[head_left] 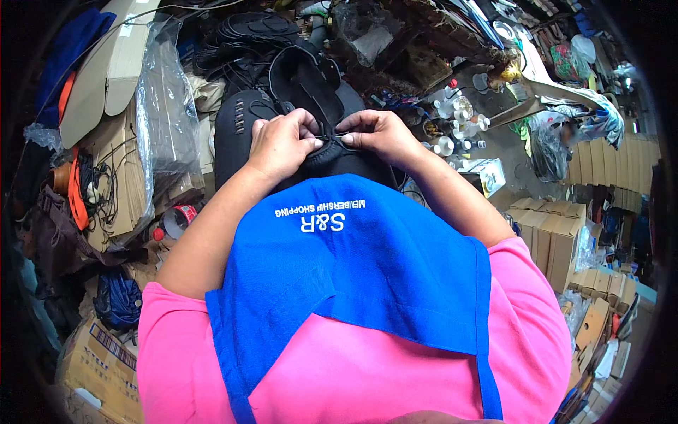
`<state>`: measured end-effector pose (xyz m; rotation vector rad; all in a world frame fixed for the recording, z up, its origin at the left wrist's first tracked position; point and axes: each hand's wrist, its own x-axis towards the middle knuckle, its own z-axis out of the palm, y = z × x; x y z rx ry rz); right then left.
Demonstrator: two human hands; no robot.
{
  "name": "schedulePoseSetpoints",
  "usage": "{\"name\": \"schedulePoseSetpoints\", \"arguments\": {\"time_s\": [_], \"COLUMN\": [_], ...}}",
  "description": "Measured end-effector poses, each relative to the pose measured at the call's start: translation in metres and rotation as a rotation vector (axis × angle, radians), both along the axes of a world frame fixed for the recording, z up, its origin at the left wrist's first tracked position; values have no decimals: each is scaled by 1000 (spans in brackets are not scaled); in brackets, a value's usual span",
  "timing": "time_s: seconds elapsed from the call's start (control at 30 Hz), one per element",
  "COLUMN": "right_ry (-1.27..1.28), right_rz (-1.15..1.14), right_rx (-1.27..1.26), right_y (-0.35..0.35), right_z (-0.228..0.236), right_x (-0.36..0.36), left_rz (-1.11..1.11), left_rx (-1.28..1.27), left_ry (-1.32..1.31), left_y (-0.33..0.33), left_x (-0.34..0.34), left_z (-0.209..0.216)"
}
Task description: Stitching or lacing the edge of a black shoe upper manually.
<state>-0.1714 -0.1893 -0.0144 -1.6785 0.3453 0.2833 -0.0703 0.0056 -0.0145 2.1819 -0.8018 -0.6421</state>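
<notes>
A black shoe [302, 79], its opening turned away from me, rests in front of my apron on larger dark pieces. My left hand [281, 143] is closed, thumb and forefinger pinching the near part of the shoe. From the other side, my right hand [381, 137] pinches close by, its fingertips only a little apart from the left ones. A thin dark strand seems to run between the two pinches; whether it is lace or thread I cannot tell. A black padded piece with raised lettering [242, 121] lies beside my left hand.
Bottles and small jars [455, 116] stand to the right, beyond my right forearm. Cardboard sheets [106, 152] and clear plastic [166, 106] lean at the left. Stacked cardboard [547, 237] stands at the right. Dark coiled cords [258, 32] lie at the far side.
</notes>
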Motion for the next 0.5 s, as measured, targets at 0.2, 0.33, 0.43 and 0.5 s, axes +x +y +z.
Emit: {"name": "schedulePoseSetpoints", "arguments": {"time_s": [0.2, 0.33, 0.43, 0.5], "right_ry": [-13, -65, -108, -139], "right_rz": [32, 127, 156, 145], "right_rx": [-56, -195, -247, -205], "right_y": [1, -5, -6, -8], "right_z": [0, -2, 2, 3], "right_x": [5, 11, 13, 12], "left_rz": [4, -139, -205, -224], "left_rx": [-25, -51, -11, 2], "left_ry": [78, -301, -422, -459], "left_y": [-2, -3, -3, -2], "left_x": [1, 1, 3, 3], "left_z": [3, 9, 19, 22]}}
